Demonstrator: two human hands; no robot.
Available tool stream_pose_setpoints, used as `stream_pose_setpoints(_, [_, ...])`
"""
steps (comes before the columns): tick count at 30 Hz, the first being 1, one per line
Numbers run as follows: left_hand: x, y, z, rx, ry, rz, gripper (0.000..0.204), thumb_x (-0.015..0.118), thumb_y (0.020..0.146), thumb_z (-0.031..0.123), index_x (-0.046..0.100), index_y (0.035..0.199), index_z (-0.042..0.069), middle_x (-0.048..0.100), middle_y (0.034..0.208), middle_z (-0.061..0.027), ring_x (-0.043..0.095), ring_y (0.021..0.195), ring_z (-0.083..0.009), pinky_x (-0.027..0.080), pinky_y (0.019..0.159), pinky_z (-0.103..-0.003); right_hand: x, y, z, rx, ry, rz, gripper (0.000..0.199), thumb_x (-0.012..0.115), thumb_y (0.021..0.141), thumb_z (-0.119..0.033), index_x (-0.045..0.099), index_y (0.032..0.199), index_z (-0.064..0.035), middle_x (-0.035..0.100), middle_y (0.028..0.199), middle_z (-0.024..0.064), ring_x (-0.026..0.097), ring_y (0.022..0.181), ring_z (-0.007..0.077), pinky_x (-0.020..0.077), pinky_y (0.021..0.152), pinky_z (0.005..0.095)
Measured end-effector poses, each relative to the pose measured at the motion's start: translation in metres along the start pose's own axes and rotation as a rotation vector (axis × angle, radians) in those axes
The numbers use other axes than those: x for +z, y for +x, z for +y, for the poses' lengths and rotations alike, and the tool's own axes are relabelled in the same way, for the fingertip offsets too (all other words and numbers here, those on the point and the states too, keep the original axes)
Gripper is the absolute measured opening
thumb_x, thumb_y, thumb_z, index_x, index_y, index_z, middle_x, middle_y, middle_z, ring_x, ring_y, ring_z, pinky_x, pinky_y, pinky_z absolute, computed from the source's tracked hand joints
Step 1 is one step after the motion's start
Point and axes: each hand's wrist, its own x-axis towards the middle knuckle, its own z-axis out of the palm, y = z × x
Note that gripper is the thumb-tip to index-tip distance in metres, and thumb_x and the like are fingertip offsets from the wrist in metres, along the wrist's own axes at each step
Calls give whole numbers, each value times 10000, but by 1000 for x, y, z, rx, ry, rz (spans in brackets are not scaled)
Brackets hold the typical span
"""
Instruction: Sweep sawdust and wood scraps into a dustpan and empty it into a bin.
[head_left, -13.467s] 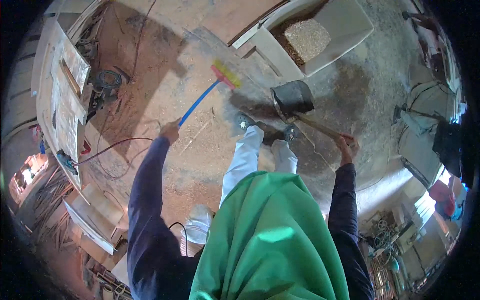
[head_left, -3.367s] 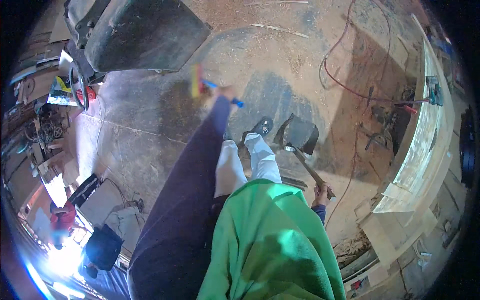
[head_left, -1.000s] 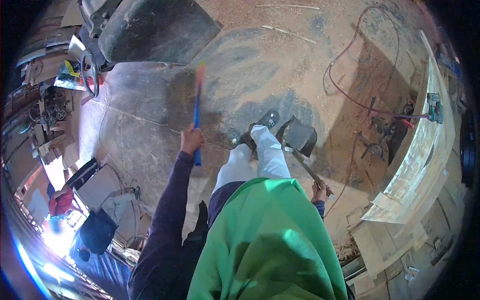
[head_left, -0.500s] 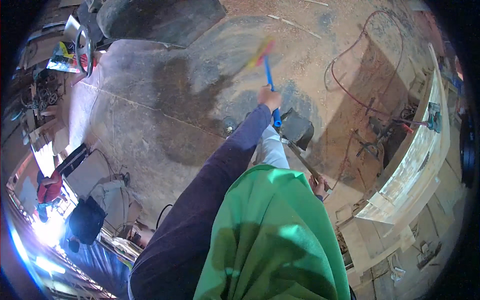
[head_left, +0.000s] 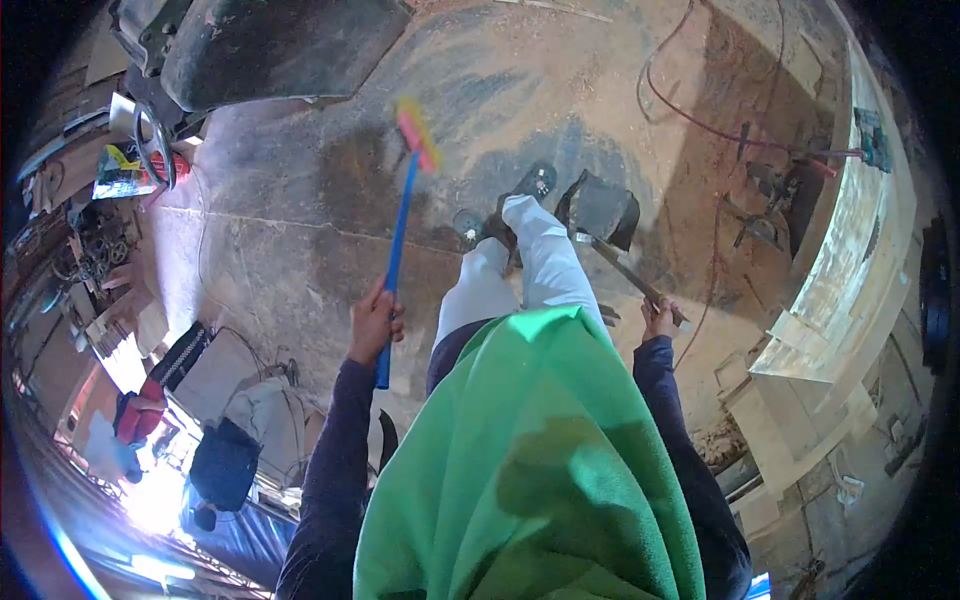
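My left hand (head_left: pixel 374 320) is closed around the blue handle of a broom (head_left: pixel 404 210), whose pink and yellow bristle head is slightly blurred over the floor ahead. Wrapped round the end of a long wooden handle, my right hand (head_left: pixel 658 318) holds a dark dustpan (head_left: pixel 600 207). That pan rests on the floor just right of my feet, its inside too dark to make out. Dust and fine shavings lie on the concrete floor (head_left: pixel 480 110) beyond the broom head.
A large dark curved panel (head_left: pixel 280 50) stands at the far left. A red hose (head_left: pixel 700 124) crosses the floor toward a long pale wooden structure (head_left: pixel 840 270) on the right. At lower left, people (head_left: pixel 225 465) are near a bright glare; boards and a steering wheel lie along that side.
My left hand has drawn the broom back and to the left, from in front of my feet to my left side. The dustpan stays on the floor in my right hand.
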Motion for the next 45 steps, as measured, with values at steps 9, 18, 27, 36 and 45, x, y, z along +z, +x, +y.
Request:
stream_pose_setpoints(9, [-101,213,-153,30,-76,-226,67,490,801,132,441,801,85,474,614,-43,480,502,-161,411,431,-263,12,-11,-4,-7,-34,-42,162,611,767,-164,475,855,-155,546,843,38,582,675,190,485,597,296])
stream_pose_setpoints(18, [234,197,43,-98,-556,-474,78,471,742,49,434,678,73,448,591,-51,446,486,-184,375,438,-318,4,-17,11,-137,60,-8,131,589,770,-128,473,824,-156,526,806,12,554,681,154,478,590,268])
stream_pose_setpoints(27, [302,174,134,6,115,-576,119,407,777,78,396,659,63,381,518,-13,392,407,-128,321,367,-260,3,4,38,-45,225,246,225,636,756,-152,503,937,-146,521,911,25,535,750,157,469,623,282])
stream_pose_setpoints(36, [187,94,163,331,462,-407,512,476,826,69,278,1297,57,451,619,-18,418,464,-89,352,387,-230,35,23,-35,-359,-87,101,101,633,715,-74,574,797,-75,551,746,18,524,658,111,444,556,238])
stream_pose_setpoints(45, [144,118,243,310,295,-302,487,473,850,101,297,1304,83,474,667,-21,397,471,-73,341,396,-221,218,31,-144,-663,-654,111,83,646,676,-105,587,718,-62,593,696,22,554,666,108,446,633,250])
